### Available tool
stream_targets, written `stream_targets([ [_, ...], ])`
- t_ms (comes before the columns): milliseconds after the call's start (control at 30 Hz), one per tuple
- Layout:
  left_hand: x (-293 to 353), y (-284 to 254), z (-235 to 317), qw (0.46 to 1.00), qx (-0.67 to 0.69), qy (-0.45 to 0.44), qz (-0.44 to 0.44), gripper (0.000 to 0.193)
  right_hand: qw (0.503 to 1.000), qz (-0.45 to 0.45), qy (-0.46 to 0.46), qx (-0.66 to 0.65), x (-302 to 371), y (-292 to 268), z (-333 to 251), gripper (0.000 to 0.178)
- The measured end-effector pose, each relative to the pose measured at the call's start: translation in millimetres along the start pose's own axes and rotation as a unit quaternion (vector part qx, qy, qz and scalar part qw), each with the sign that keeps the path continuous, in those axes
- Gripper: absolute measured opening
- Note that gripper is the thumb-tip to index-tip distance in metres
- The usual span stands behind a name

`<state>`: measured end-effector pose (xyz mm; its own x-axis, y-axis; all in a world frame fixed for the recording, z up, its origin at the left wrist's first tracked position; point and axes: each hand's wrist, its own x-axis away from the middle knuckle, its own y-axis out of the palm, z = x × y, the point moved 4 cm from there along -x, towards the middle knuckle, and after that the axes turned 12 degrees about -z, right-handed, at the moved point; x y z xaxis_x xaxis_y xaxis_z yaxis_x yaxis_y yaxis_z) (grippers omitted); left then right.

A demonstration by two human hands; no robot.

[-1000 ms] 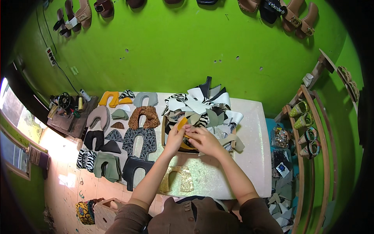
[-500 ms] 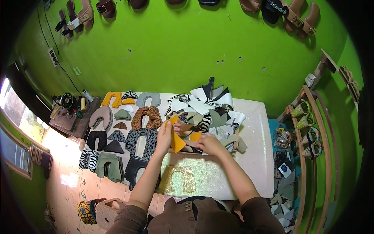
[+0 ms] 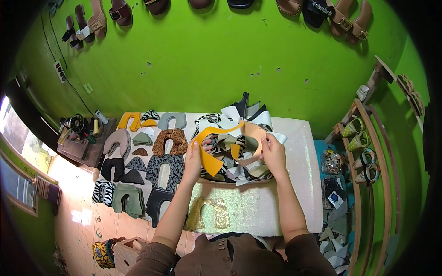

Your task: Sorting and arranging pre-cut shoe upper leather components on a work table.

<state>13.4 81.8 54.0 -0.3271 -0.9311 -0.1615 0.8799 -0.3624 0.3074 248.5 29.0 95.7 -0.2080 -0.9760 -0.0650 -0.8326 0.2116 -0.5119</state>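
Just right of the middle of the frame, a curved yellow strip (image 3: 210,162) with a beige reverse side is stretched between the person's two hands. Both bare forearms rise from the lower edge, elbows apart, the left slanting up to the right and the right leaning up to the left, so the hands stand at nearly the same height. The left hand (image 3: 192,161) is closed on the yellow face of the strip, its thumb pointing up along the left bend and its other fingers showing behind. The right hand (image 3: 274,154) pinches the beige side at the right end, knuckles turned outward and fingers curled in. Between them the strip arches and twists, one yellow end hanging toward the lower middle.

The strip is above a heap of offcuts (image 3: 232,113), white, zebra-print, black and grey-green, on a white table (image 3: 299,179). Nearer the bottom of the frame lies a gold glittery U-shaped piece (image 3: 221,211). Left of the left hand, a leopard-print U-shaped piece (image 3: 159,144) lies above a black-and-grey patterned one (image 3: 153,170), among other cut pieces.
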Motion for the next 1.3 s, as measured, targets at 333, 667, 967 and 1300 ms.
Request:
stream_targets([
  [333, -3, 4, -10, 0.999, -0.043, 0.016, -0.023, 0.037, 0.991, -0.099, 0.004, -0.088, 12, 22, 3, 0.026],
  [667, 8, 39, -29, 0.985, -0.085, 0.0, -0.152, 0.036, 0.969, -0.223, -0.073, -0.077, 29, 46, -34, 0.016],
  [967, 9, 24, -26, 0.991, -0.092, 0.011, -0.102, 0.034, 0.97, -0.126, -0.183, 0.094, 30, 28, -37, 0.024],
  [1300, 21, 46, -22, 0.979, 0.013, -0.121, -0.165, 0.043, 0.963, -0.197, -0.174, 0.058, 21, 32, -33, 0.028],
])
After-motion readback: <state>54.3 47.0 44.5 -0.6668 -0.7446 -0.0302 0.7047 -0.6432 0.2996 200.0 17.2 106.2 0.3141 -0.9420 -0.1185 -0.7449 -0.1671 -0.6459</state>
